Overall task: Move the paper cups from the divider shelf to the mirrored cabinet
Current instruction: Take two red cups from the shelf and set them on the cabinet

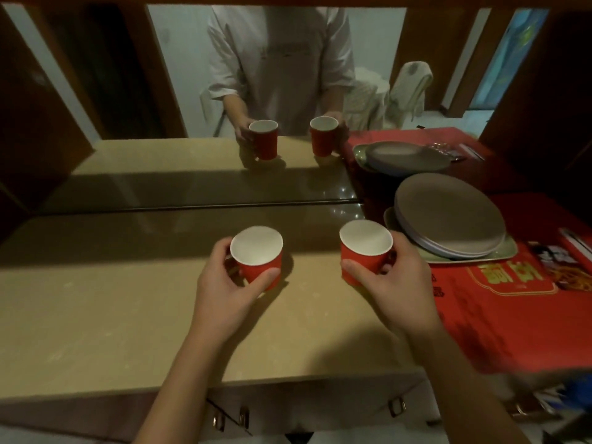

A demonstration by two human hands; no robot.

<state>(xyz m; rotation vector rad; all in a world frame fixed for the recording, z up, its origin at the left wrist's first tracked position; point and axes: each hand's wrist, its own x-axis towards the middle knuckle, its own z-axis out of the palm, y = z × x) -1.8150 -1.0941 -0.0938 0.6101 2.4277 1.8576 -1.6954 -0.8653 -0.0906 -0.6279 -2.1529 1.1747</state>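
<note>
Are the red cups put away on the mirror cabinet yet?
Nearly. Both cups have reached the cabinet top by the mirror. The left hand holds one red cup, the right hand the other red cup. Left to do: set them down and let go.

Dim warm light, soft blur, edges warped.

Single head-worn wide-angle view, looking forward and down from close above the beige countertop (96, 309). Faces the mirror (256, 91) at the counter's back edge square-on. Both forearms enter from the bottom edge. Stacked plates (448, 216) sit at right; frame edges curve with lens distortion
</note>
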